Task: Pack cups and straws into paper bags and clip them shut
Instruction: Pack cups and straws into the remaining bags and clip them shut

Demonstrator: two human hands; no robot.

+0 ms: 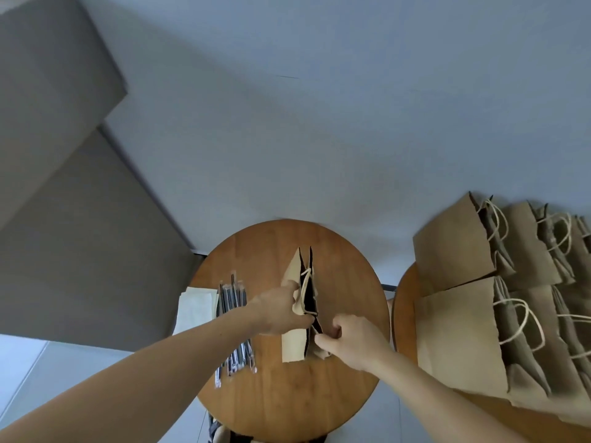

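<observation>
While both bare forearms reach forward over the round table [287,404], a bundle of wrapped straws [235,318] lies at the left with its length running away from the person. Just beside it, the left hand [281,310] pinches the left rim of the paper bag [295,345]. This bag stands at the table's middle, mouth up and narrowly parted, its long axis running near to far. The right hand [353,342] curls its fingers around the bag's right rim. Further right, brown handled bags [460,340] stand in rows.
</observation>
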